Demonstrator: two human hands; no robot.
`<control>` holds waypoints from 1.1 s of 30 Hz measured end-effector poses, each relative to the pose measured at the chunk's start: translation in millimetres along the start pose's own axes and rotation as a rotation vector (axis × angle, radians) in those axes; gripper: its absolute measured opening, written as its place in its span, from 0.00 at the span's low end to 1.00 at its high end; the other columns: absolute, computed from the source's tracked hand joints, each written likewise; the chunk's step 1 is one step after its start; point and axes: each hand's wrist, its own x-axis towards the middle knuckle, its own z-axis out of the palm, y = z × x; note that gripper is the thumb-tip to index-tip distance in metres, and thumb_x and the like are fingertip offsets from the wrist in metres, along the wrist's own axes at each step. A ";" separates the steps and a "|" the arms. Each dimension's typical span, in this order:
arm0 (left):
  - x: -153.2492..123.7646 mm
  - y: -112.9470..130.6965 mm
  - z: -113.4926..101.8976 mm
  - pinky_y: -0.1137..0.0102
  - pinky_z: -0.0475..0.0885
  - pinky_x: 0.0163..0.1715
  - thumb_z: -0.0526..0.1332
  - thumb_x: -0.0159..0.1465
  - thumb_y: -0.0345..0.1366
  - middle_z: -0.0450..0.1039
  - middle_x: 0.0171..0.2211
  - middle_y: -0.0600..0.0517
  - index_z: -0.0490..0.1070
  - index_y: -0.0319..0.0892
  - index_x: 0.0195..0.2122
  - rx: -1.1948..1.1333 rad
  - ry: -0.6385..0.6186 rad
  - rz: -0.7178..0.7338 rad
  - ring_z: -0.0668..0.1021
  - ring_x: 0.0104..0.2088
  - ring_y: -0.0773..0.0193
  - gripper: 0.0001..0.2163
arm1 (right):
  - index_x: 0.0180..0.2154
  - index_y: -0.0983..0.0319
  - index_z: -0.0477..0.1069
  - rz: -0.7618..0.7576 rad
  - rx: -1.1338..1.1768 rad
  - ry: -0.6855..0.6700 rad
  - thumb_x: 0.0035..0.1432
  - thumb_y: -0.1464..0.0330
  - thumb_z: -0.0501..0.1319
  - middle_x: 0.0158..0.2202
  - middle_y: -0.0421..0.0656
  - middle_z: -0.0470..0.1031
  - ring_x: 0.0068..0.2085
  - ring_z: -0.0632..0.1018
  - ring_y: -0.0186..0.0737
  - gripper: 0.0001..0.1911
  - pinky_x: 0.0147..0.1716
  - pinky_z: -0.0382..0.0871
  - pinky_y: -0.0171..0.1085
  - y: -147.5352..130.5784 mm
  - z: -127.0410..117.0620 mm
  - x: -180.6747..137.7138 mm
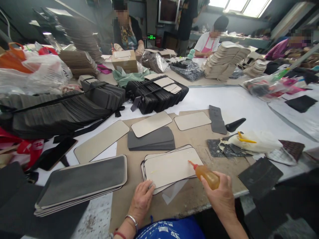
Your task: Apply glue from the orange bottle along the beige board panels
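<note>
My right hand [221, 192] is wrapped round a squeeze bottle [208, 176] of amber liquid, likely glue. Its red-orange nozzle points down at the right part of a beige rounded panel [171, 167], the top one of a small uneven stack. At the near left corner of that panel, my left hand [143, 198] is closed, fingers pressed on the edge. Small yellow spots show on the panel's surface. To the left lies a stack of beige panels topped with a dark grey piece [87, 179]. Behind the worked stack sit several dark grey pieces [152, 141].
Single beige panels [102, 141] lie farther back on brown board. A black-handled tool [235, 124] and a glue-smeared white bundle [259, 142] are at right. Strapped black stacks [159, 94] stand behind. A phone [58, 154] lies at left. Other people work across the table.
</note>
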 end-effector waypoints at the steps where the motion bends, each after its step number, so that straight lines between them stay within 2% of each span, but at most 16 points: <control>1: 0.0 -0.1 0.2 0.65 0.74 0.40 0.50 0.61 0.25 0.74 0.40 0.47 0.71 0.42 0.39 -0.003 -0.001 -0.002 0.74 0.42 0.61 0.12 | 0.40 0.59 0.61 -0.026 0.052 -0.047 0.50 0.49 0.54 0.37 0.46 0.64 0.39 0.69 0.47 0.23 0.34 0.66 0.44 -9.3 2.4 -7.7; 5: 2.3 0.4 -2.2 0.64 0.75 0.40 0.51 0.62 0.27 0.74 0.39 0.46 0.70 0.40 0.39 -0.044 -0.012 -0.028 0.75 0.41 0.60 0.10 | 0.40 0.58 0.60 -0.059 0.255 -0.235 0.51 0.56 0.57 0.37 0.42 0.64 0.38 0.70 0.41 0.18 0.38 0.67 0.41 -38.8 6.6 -39.9; 13: 8.0 -0.7 -8.2 0.63 0.75 0.40 0.51 0.63 0.29 0.75 0.36 0.45 0.71 0.39 0.37 -0.073 -0.052 -0.040 0.76 0.39 0.61 0.09 | 0.40 0.58 0.61 -0.087 0.264 -0.323 0.51 0.56 0.59 0.37 0.42 0.64 0.38 0.71 0.41 0.18 0.38 0.67 0.42 -50.4 2.4 -71.2; 18: 8.7 -1.7 -8.1 0.65 0.75 0.40 0.52 0.62 0.27 0.75 0.36 0.46 0.71 0.39 0.37 -0.033 -0.049 0.020 0.76 0.39 0.61 0.09 | 0.40 0.58 0.61 -0.115 0.202 -0.265 0.51 0.55 0.58 0.37 0.42 0.64 0.37 0.70 0.41 0.18 0.39 0.66 0.41 -39.4 -1.1 -67.0; 24: 8.4 -3.3 -5.9 0.66 0.75 0.38 0.53 0.62 0.26 0.76 0.36 0.45 0.71 0.36 0.36 0.033 -0.004 0.120 0.77 0.39 0.60 0.07 | 0.39 0.59 0.61 -0.035 -0.011 -0.066 0.49 0.45 0.54 0.36 0.45 0.65 0.39 0.69 0.47 0.26 0.36 0.65 0.43 9.2 -18.4 -34.6; 27: 10.1 -3.2 -7.9 0.67 0.74 0.38 0.52 0.62 0.26 0.76 0.37 0.45 0.71 0.37 0.37 0.067 -0.013 0.157 0.77 0.39 0.61 0.08 | 0.39 0.59 0.61 -0.020 -0.055 -0.010 0.48 0.44 0.52 0.36 0.46 0.66 0.40 0.68 0.50 0.28 0.35 0.65 0.44 26.3 -23.8 -19.0; 30: 9.6 -5.0 -8.5 0.68 0.74 0.38 0.51 0.62 0.25 0.76 0.37 0.46 0.71 0.38 0.37 0.114 -0.019 0.174 0.77 0.40 0.61 0.10 | 0.39 0.59 0.61 0.020 -0.035 0.000 0.47 0.45 0.54 0.37 0.47 0.65 0.40 0.68 0.49 0.27 0.35 0.65 0.45 29.6 -22.5 -14.9; 33: 6.9 -6.0 -8.5 0.70 0.74 0.38 0.52 0.60 0.23 0.77 0.37 0.47 0.71 0.39 0.37 0.126 0.000 0.188 0.77 0.39 0.62 0.11 | 0.39 0.59 0.62 0.143 0.114 -0.082 0.45 0.49 0.58 0.38 0.46 0.65 0.39 0.69 0.47 0.25 0.39 0.65 0.45 17.0 -16.6 -25.9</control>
